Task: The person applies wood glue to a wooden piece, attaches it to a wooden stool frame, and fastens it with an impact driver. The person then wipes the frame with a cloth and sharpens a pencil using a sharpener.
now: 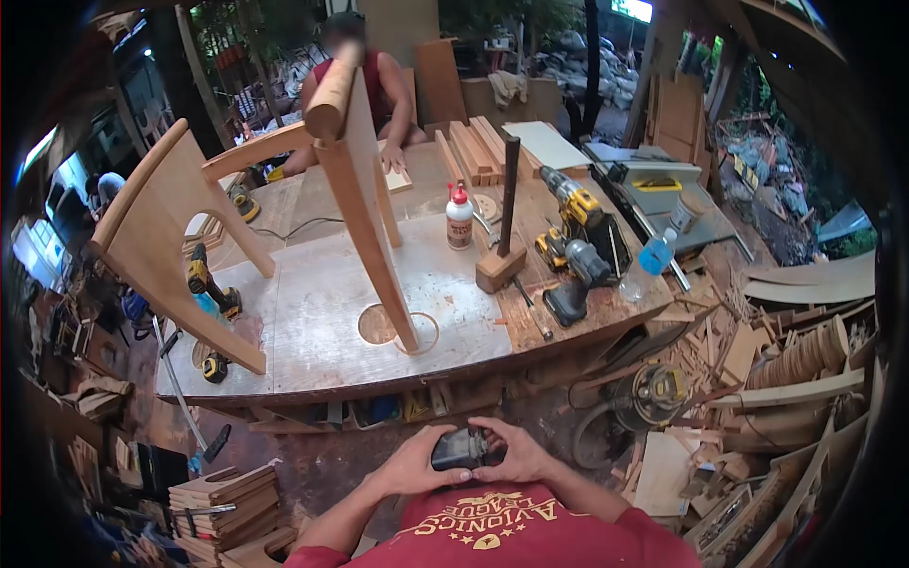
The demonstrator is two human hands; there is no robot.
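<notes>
Close to my chest, my left hand and my right hand are both closed around a small dark object. It has a black body with a greyish, partly clear-looking upper part; its exact kind cannot be made out. My left fingers wrap its left side, while the right fingers and thumb grip its right end. Beyond the hands stands the workbench, with a wooden frame of joined legs and panels upright on it. A curved wooden panel forms the frame's left side.
On the bench are a glue bottle, a wooden mallet, a yellow drill and a plastic bottle. Across the bench another person rests a hand on a small board. Stacked wooden pieces lie lower left; wood scraps crowd the right.
</notes>
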